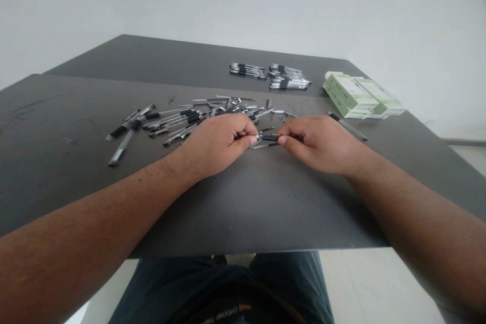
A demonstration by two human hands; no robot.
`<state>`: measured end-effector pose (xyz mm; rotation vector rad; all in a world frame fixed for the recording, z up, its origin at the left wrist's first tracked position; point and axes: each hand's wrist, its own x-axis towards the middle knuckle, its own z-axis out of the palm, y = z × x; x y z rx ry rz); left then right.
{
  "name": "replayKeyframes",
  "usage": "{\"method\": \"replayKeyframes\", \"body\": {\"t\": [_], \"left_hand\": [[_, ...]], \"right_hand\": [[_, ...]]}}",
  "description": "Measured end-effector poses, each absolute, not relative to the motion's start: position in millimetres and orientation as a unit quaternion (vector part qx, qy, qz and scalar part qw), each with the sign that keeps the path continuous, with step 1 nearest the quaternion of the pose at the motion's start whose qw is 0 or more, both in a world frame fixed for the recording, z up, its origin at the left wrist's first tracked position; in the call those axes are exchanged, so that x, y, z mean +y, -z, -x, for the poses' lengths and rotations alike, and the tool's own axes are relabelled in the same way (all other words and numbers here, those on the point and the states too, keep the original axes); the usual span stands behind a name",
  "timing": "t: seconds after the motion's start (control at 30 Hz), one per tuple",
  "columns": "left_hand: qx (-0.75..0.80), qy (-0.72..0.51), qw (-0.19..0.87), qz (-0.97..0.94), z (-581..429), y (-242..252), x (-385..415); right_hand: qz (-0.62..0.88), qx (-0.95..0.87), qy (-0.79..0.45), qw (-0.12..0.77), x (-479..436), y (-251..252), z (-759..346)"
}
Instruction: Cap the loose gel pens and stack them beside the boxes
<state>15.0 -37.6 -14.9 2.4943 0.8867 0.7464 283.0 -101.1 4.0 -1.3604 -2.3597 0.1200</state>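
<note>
Between my two hands lies a pen with a black grip, held level above the table. The fingers of my left hand pinch its left end. At its right end, the thumb and fingers of my right hand are closed on it. Both ends of the pen are hidden by my fingertips. Just beyond my left hand spreads a loose pile of pen parts, clear barrels with black grips, thin refills and small tips among them. A single clear pen barrel rests behind my right hand.
Bundles of pens and more pens lie in groups toward the back. Green-and-white boxes stand at the right. Several capped pens are at the left. The dark table's front edge is close to my lap.
</note>
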Motion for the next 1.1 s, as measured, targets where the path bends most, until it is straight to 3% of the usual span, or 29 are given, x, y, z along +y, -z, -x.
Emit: {"method": "replayKeyframes", "body": {"t": [1.1], "left_hand": [[0.311,-0.242,0.253,-0.884,-15.5,17.4,-33.3]], "right_hand": [[0.444,-0.859,0.012,0.256,-102.1,-4.3,-285.2]]}}
